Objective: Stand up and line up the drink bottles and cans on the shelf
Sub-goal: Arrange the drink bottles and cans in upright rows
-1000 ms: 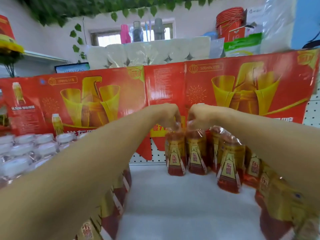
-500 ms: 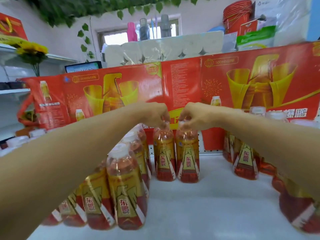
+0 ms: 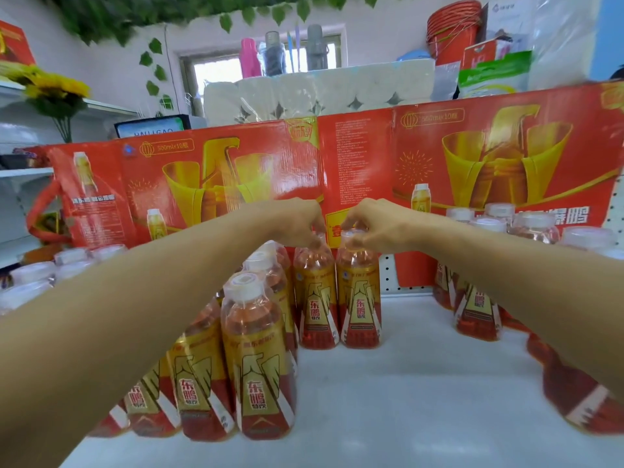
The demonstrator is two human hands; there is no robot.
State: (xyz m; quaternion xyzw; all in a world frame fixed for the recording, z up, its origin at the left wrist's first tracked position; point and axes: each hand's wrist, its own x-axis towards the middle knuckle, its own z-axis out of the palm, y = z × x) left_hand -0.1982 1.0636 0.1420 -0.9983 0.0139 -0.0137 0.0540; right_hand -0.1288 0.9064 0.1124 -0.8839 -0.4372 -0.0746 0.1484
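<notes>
White shelf board (image 3: 422, 383) runs back to a red printed carton wall (image 3: 354, 163), with toilet paper rolls (image 3: 320, 86), red buckets (image 3: 452, 25) and a sunflower (image 3: 54, 86) behind and above it. Two orange drink bottles stand upright, touching side by side, at the back middle of the shelf. The left hand (image 3: 297, 221) pinches the cap of the left bottle (image 3: 315, 298), fingers closed on it; the right hand (image 3: 374, 224) grips the cap of the right bottle (image 3: 359, 298) the same way. A row of like bottles (image 3: 256, 359) flanks them on the left, just beside the held pair; more bottles (image 3: 476, 309) stand to the right, partly hidden by the right forearm. Clear-capped bottles (image 3: 33, 278) crowd the far left.
</notes>
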